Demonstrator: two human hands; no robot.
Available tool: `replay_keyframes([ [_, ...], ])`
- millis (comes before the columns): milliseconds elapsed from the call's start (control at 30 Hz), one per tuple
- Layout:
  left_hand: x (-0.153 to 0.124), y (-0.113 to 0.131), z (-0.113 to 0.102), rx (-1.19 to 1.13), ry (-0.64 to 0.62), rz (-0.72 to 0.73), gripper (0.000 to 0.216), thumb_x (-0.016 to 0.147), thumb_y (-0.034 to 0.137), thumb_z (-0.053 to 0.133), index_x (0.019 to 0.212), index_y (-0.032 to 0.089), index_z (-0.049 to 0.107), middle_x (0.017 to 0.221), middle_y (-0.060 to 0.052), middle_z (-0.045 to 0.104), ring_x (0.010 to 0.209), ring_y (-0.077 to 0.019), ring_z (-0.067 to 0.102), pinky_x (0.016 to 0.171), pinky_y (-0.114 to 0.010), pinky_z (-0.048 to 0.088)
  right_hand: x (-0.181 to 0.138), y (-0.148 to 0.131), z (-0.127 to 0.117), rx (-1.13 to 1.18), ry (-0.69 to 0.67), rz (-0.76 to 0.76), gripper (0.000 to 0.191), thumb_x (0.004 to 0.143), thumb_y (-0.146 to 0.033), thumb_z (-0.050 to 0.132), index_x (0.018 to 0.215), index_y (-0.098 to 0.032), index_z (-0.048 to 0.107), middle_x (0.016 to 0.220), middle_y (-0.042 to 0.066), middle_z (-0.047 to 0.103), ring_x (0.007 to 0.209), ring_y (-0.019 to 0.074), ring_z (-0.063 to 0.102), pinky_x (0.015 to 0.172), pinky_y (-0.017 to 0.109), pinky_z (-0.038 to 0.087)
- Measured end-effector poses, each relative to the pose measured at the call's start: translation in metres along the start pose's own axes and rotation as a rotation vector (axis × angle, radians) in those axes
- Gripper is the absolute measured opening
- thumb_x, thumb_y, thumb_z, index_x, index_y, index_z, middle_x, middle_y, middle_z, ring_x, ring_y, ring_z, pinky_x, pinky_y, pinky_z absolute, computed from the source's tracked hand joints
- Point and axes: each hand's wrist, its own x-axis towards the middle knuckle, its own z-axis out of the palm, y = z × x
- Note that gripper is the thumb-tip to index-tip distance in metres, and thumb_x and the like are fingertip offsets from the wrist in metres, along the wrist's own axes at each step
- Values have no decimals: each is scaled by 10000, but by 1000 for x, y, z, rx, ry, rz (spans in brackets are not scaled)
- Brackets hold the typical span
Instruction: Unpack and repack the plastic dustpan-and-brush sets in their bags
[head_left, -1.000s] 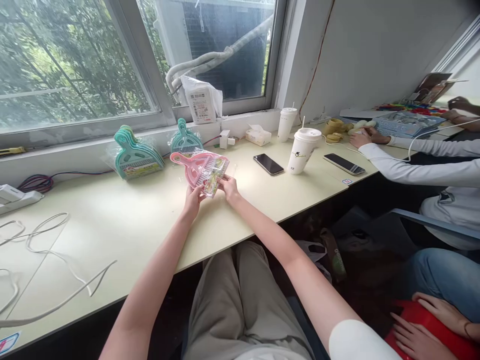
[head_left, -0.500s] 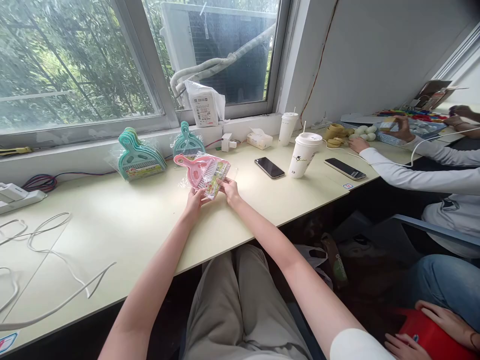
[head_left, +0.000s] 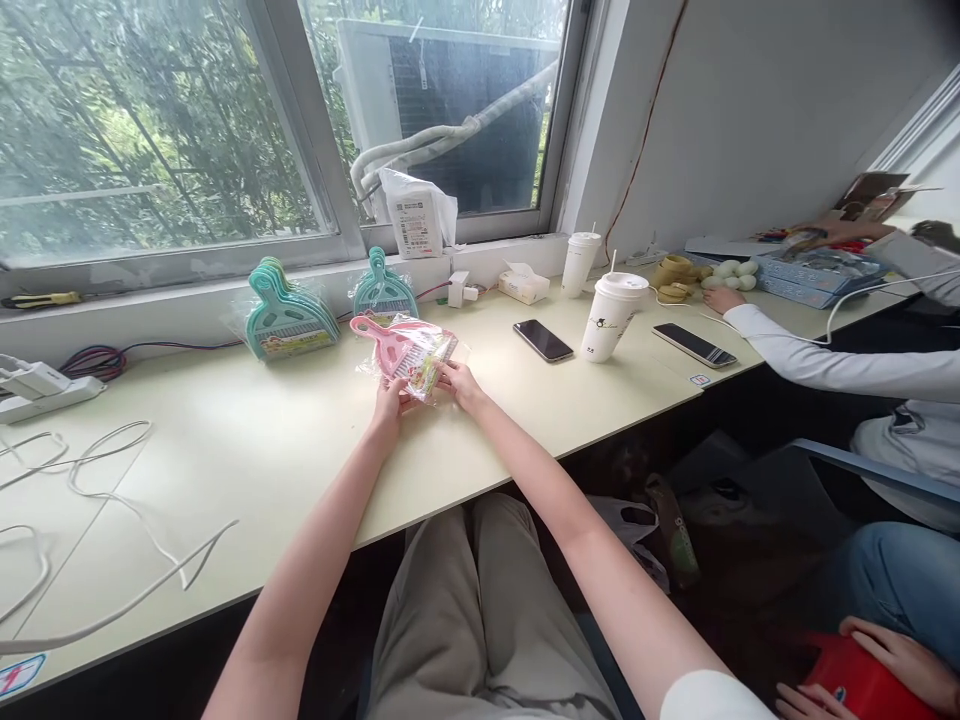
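A pink plastic dustpan-and-brush set in a clear wrapper sits low over the pale yellow worktop, gripped at its near edge by the left hand and right hand. Just behind it, stacks of teal plastic dustpans lean against the window sill. To the right stand a black phone and a white lidded paper cup.

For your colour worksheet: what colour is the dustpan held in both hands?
Pink dustpan, seen best in the head view.
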Motion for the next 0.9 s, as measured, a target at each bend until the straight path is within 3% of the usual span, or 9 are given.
replay_keyframes([
  [100,-7,3,3,57,-95,41,617,708,350,690,1261,236,441,1117,-78,662,655,-159,688,621,-311,577,-1,0,0,4,66,-18,45,784,-97,697,804,-126,669,748,25,740,635,122,681,739,264,587],
  [200,-10,2,4,84,-148,59,659,697,337,716,1268,234,405,1073,-75,675,654,-175,694,640,-336,585,-2,0,-1,7,74,-21,54,773,-98,709,807,-125,677,773,36,746,666,134,691,760,281,589],
  [433,-9,-1,2,70,-79,34,552,680,232,635,1188,210,421,973,-57,675,640,-183,684,655,-387,588,-5,-1,0,-3,66,-11,60,806,-75,656,829,-130,668,829,46,749,698,136,699,705,256,591],
  [700,-4,0,-4,43,-50,38,606,657,223,607,1235,236,422,990,-50,673,631,-177,663,607,-370,594,-3,-3,-3,5,-28,51,73,870,-166,589,902,-139,649,845,50,746,713,143,700,710,277,589],
  [900,-4,1,-6,45,-61,49,603,671,235,604,1245,246,418,1041,-55,665,652,-183,673,618,-376,592,-1,-2,-2,-4,-52,53,116,842,-73,554,887,-143,635,850,44,743,719,136,700,741,283,586],
])
